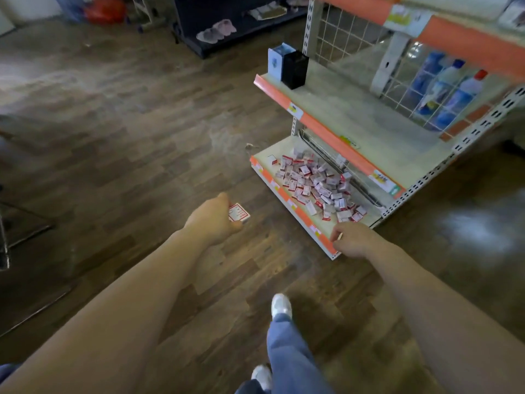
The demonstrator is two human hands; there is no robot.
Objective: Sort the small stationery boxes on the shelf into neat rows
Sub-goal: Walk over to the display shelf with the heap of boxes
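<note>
Small stationery boxes (315,186), white with red print, lie in a loose jumbled heap on the bottom shelf (287,149) of a store rack, tipped at all angles and overlapping, with no rows among them. One box (272,160) sits a little apart near the shelf's far left corner. We see the shelf edged by an orange price strip (295,207) along its front lip.

Our left hand (213,218) reaches out over the wooden floor (113,155), well left of the shelf, with its fingers curled round a single red-and-white box (239,215), which it holds by the near side. Our right hand (352,240) hangs at the near front corner of the bottom shelf, fingers loosely curled; we cannot tell whether it holds anything or whether it touches the strip.

Above, the middle shelf (355,115) carries a black box (295,69) standing upright just beside a white and blue carton (277,59) at its far left end. Behind a white wire grid (403,92) at the back stand blue and white bottles (451,89). Below us we see blue jeans (292,354) and a white shoe (281,305) on the floor. In the far background a dark low rack (227,38) holds pale slippers (217,31).
</note>
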